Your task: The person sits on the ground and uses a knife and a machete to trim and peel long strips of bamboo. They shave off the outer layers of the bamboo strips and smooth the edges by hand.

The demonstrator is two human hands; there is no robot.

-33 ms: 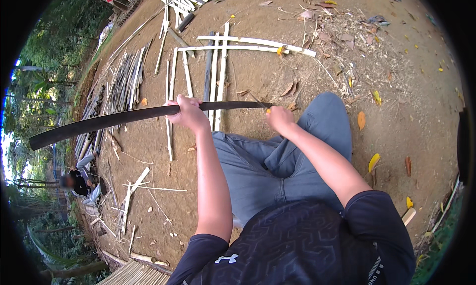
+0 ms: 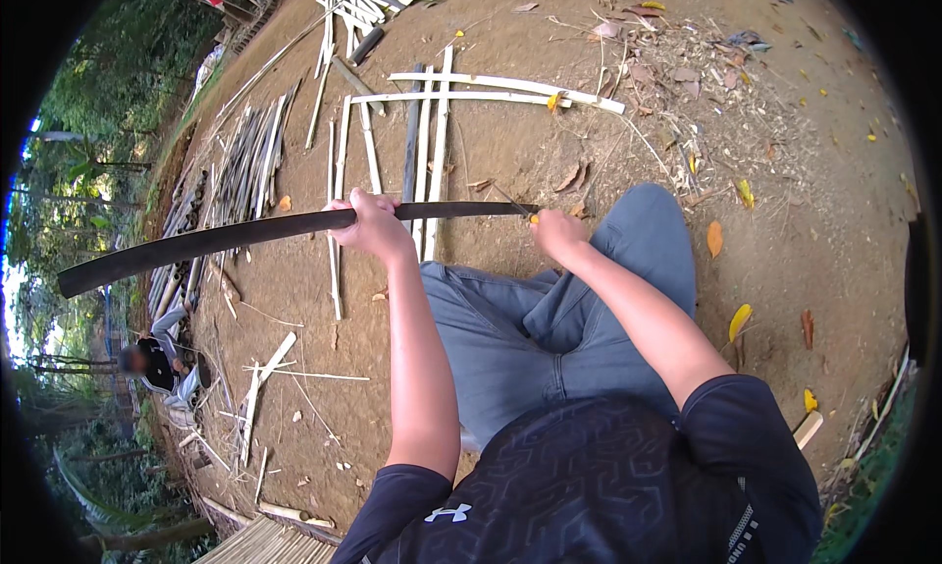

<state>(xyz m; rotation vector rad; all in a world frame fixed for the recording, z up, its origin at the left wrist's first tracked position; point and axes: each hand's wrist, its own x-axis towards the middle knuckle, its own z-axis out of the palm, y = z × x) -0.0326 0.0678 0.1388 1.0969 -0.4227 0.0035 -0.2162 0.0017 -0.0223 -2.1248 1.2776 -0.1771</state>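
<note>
Little has changed: I see my right hand (image 2: 559,235) shifted very slightly rightward since the earlier frame, so I judge the work barely further along. Its fingers clench a thin tool (image 2: 511,199), yellow near the grip, by the tip of a long, dark, curved flat strip (image 2: 235,232). My left hand (image 2: 376,225) grasps that strip partway along, unmoved, above pale wooden sticks (image 2: 438,152).
</note>
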